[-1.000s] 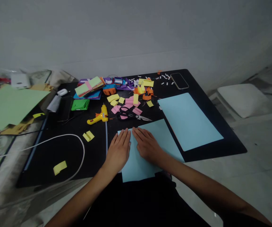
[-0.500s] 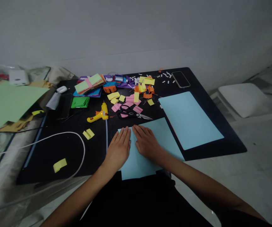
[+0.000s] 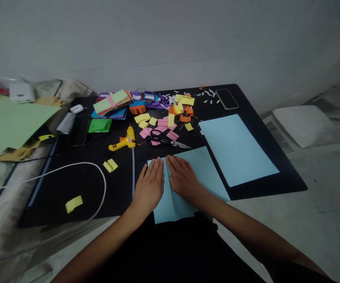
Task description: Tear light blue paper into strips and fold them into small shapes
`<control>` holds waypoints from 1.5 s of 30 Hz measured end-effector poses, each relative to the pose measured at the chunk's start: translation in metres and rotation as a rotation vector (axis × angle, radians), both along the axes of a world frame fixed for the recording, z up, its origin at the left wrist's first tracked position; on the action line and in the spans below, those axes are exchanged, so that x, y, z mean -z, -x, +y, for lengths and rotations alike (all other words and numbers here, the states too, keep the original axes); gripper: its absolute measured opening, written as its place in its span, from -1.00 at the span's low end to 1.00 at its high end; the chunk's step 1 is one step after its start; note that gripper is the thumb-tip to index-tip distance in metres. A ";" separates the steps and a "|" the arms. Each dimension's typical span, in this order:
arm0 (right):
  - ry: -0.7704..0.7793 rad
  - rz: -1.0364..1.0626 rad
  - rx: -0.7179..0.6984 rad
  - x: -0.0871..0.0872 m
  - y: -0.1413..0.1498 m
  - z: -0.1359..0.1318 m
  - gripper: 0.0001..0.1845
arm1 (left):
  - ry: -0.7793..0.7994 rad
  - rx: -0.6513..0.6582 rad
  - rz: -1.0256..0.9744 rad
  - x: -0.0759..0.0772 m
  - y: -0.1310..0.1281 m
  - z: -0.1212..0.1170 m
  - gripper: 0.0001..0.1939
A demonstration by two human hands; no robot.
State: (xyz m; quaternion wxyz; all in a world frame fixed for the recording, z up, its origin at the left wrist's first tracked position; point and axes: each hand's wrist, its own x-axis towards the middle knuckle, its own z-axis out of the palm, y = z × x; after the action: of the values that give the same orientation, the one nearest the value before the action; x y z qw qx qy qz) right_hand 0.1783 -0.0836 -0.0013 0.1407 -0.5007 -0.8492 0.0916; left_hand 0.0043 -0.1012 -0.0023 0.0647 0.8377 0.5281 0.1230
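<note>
Partly, left hand and right hand flat on blue paper at the worktop's near edge, fingers nearly straight, sheet partly covered, glue gun label illegible, scissors beyond the hands, sleeve cut off.

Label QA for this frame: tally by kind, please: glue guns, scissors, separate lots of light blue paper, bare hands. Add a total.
Hot glue gun: 1
Scissors: 1
Light blue paper lots: 2 (folded paper under the hands, paper at right; sheets per lot can't be told)
Bare hands: 2 (left hand, right hand)
Total: 6
</note>
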 end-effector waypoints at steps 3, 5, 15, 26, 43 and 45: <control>-0.003 -0.003 0.005 0.001 0.001 0.000 -0.35 | 0.005 -0.014 -0.023 0.001 0.000 -0.001 -0.42; -0.006 0.002 0.003 0.001 0.000 0.000 -0.35 | 0.012 -0.023 -0.045 0.001 0.000 -0.001 -0.43; -0.009 -0.008 0.016 0.001 -0.003 -0.002 -0.32 | 0.020 -0.031 -0.046 -0.002 0.001 -0.001 -0.44; -0.035 -0.003 0.027 0.002 -0.004 0.000 -0.31 | -0.041 -0.066 0.093 -0.007 0.002 -0.005 -0.47; -0.121 0.031 0.010 0.019 0.000 -0.018 -0.45 | -0.028 -0.100 0.126 -0.008 0.003 -0.007 -0.44; -0.121 0.033 0.011 0.018 0.000 -0.019 -0.45 | -0.019 -0.123 0.129 -0.006 0.002 -0.012 -0.43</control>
State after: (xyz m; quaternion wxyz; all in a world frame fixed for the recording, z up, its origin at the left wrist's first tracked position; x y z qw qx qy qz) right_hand 0.1780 -0.1026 -0.0193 0.1851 -0.4942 -0.8481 0.0476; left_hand 0.0026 -0.1131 0.0037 0.0150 0.8104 0.5806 0.0773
